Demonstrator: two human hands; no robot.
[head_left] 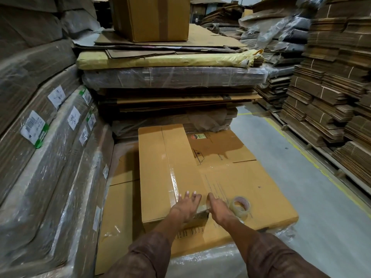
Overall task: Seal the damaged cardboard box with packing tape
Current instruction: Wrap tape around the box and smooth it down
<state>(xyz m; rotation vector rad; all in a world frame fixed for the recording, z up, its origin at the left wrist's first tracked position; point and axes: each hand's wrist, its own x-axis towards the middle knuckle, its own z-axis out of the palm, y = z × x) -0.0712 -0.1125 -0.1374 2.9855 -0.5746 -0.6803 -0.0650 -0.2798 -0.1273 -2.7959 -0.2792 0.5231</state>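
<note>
At lower centre of the frame, the left hand (185,205) presses clear tape flat, fingers spread, on the long brown cardboard box (160,173); the right hand (217,207) grips the transparent packing-tape roll (240,206). Next, probably, cutting the strip.

Your left hand (185,207) covers the near end of the tape strip (173,183), so you can't see where it finishes. Your right hand (217,208) hides part of the tape roll (240,207) at 3 o'clock. The box print (197,155) and the labels (34,128) at 9 o'clock are too small to read. The upper box (152,17) is cut off at 12 o'clock.
</note>
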